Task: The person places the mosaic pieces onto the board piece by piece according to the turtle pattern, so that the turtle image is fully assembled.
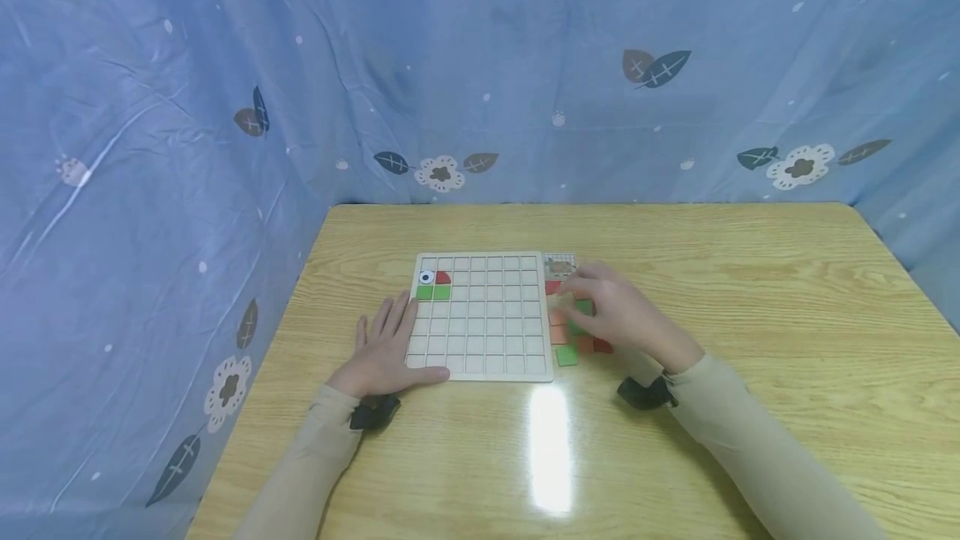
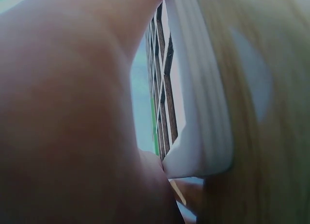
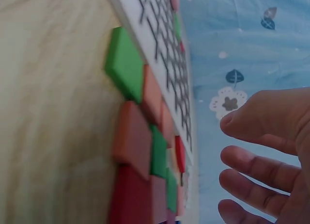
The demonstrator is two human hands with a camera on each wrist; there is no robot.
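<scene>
A pale gridded board [image 1: 495, 332] lies on the table. In its upper left cells sit a round eye piece [image 1: 427, 277], a red rounded piece [image 1: 442, 277] and two green squares [image 1: 433, 292]. My left hand [image 1: 382, 357] rests at the board's lower left corner, fingers along the left edge and thumb by the front edge. Over the loose tiles right of the board hovers my right hand [image 1: 611, 307]. The right wrist view shows a gap between its thumb and bent fingers [image 3: 261, 166], with nothing held. Beneath are a green tile [image 3: 125, 64], orange tiles [image 3: 131, 136] and red ones.
A small printed picture card [image 1: 559, 262] lies by the board's upper right corner. The wooden table [image 1: 735, 290] extends to the right and front. Blue patterned cloth [image 1: 525, 107] hangs behind and to the left.
</scene>
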